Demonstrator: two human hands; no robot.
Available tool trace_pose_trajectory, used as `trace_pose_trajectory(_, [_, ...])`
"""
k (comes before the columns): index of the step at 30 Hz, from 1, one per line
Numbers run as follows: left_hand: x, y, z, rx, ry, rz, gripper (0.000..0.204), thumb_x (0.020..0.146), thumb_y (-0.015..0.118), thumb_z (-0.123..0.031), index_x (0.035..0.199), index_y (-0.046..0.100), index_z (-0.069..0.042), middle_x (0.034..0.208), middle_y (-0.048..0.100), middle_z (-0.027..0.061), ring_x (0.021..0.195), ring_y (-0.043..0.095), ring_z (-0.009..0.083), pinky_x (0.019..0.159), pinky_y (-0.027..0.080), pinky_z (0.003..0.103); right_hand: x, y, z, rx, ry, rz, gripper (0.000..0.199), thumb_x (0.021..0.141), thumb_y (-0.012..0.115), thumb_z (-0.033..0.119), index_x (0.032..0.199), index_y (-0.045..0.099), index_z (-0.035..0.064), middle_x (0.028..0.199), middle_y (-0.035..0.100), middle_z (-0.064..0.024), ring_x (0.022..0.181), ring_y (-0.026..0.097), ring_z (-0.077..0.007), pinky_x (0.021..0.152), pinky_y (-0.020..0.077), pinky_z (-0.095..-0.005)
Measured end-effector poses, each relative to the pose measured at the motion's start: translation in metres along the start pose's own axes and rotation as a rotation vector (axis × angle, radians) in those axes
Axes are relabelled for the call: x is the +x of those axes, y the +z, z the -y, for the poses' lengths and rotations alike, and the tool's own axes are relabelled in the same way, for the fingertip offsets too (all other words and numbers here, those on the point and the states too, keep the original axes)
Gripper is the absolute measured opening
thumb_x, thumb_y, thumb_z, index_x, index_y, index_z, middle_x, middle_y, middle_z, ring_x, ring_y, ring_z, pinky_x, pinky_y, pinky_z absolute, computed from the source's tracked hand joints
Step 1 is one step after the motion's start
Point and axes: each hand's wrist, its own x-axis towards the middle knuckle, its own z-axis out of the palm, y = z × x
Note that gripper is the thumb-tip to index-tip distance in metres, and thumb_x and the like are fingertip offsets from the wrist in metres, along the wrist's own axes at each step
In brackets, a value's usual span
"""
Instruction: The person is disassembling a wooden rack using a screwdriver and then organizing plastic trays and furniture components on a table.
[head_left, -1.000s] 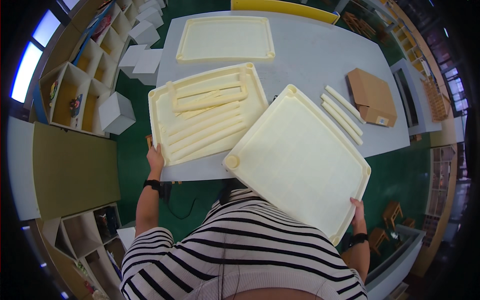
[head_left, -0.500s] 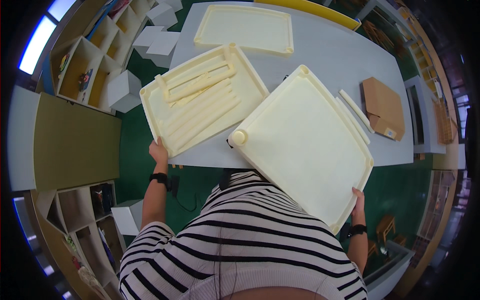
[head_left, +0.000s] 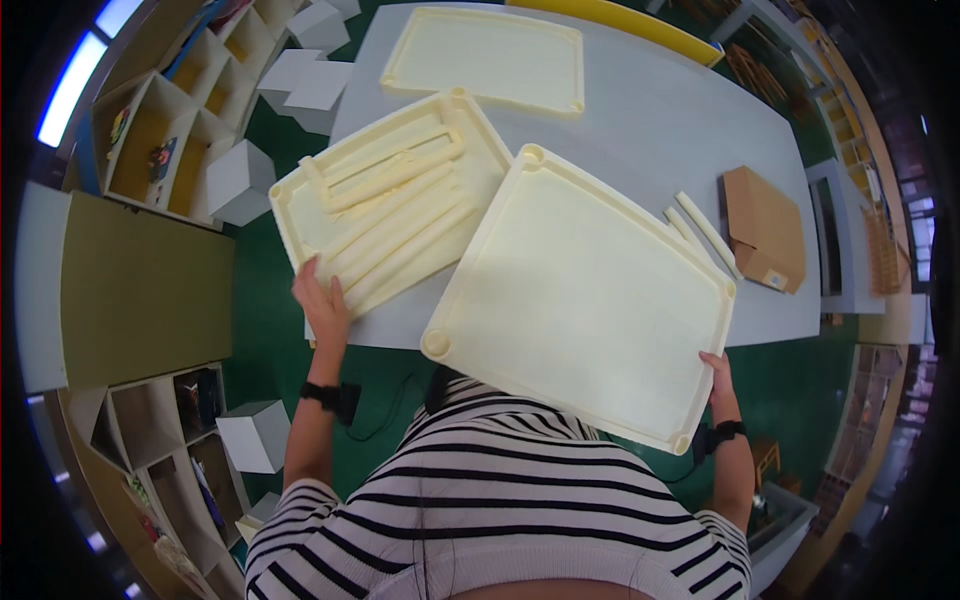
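A large cream plastic panel [head_left: 580, 290] with round corner sockets tilts over the near edge of the grey table [head_left: 660, 120]. My right hand [head_left: 718, 380] grips its lower right edge. My left hand [head_left: 320, 305] rests on the near corner of a second cream panel [head_left: 300, 215] that lies on the table's left side. Several cream tubes [head_left: 400, 220] lie inside that second panel. A third cream panel [head_left: 485, 55] lies flat at the far side of the table.
Two or three loose cream tubes [head_left: 705, 235] and a brown cardboard box [head_left: 765, 230] lie at the table's right. White cubes [head_left: 235, 180] and open shelving [head_left: 150, 140] stand on the green floor at left. Another white cube [head_left: 250, 435] sits near my left elbow.
The view has shifted and the tube-filled panel has slid and turned on the table under my left hand. The large panel stays gripped by my right hand, now lying lower across the table edge.
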Motion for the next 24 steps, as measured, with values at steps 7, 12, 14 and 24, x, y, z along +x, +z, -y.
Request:
trace_pose_trajectory(7, [0.018, 0.005, -0.147, -1.169, -0.788, 1.364, 0.048, 0.089, 0.048, -0.027, 0.127, 0.041, 0.001, 0.121, 0.050, 0.0111, 0.108, 0.048, 0.0185, 0.092, 0.037, 0.028, 0.025, -0.016, 0.019, -0.016, -0.004, 0.073, 0.056, 0.068, 0.062, 0.013, 0.116, 0.042, -0.0072, 0.098, 0.058, -0.0171, 0.083, 0.061, -0.0269, 0.074, 0.0511, -0.0359])
trace_pose_trajectory(12, [0.009, 0.001, -0.187, -1.242, -0.832, 1.372, 0.063, 0.077, 0.054, -0.011, 0.133, 0.028, 0.003, 0.126, 0.044, 0.0142, 0.112, 0.046, 0.0213, 0.094, 0.038, 0.032, 0.048, -0.044, 0.027, -0.087, 0.047, 0.108, 0.054, 0.073, 0.061, 0.017, 0.118, 0.041, -0.0061, 0.100, 0.057, -0.0163, 0.088, 0.060, -0.0244, 0.075, 0.0516, -0.0342])
trace_pose_trajectory(14, [-0.006, -0.001, -0.201, -1.186, -0.858, 1.290, 0.066, 0.072, 0.056, -0.015, 0.131, 0.031, 0.003, 0.123, 0.047, 0.0152, 0.110, 0.048, 0.0222, 0.091, 0.040, 0.031, 0.057, -0.052, 0.029, -0.065, 0.036, 0.185, 0.054, 0.077, 0.060, 0.019, 0.122, 0.039, -0.0045, 0.107, 0.055, -0.0157, 0.092, 0.060, -0.0227, 0.077, 0.0509, -0.0331])
trace_pose_trajectory(24, [-0.072, -0.022, -0.211, -1.078, -0.989, 0.930, 0.058, 0.059, 0.053, -0.015, 0.112, 0.045, 0.006, 0.093, 0.055, 0.0136, 0.081, 0.057, 0.0234, 0.072, 0.049, 0.031, 0.120, -0.072, 0.044, -0.106, 0.037, 0.450, 0.054, 0.090, 0.048, 0.033, 0.128, 0.035, -0.0036, 0.117, 0.052, -0.0128, 0.109, 0.048, -0.0190, 0.093, 0.0383, -0.0301])
